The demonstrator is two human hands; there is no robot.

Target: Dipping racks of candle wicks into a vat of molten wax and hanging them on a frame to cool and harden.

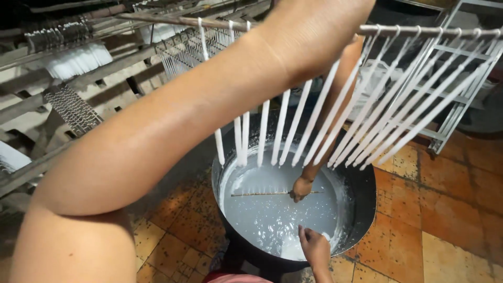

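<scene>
My left arm sweeps up from the lower left, and my left hand [314, 36] covers a thin rod [429, 31]. Several long white candles [293, 131] hang slanted from the rod above a big dark pot [361, 209] of pale liquid wax [272, 215]. My fingers on the rod are hidden. My right hand [315, 247] rests low at the pot's near inner edge, fingers on the white wax crust, holding nothing. Another person's hand [301, 188] reaches down behind the candles and grips a thin stick [257, 194] lying across the wax.
Wooden racks at the left carry bunches of white candles [78, 60] and a wire hook frame [73, 107]. A white metal frame [461, 94] stands at the right. The pot sits on a stained orange tile floor [445, 220].
</scene>
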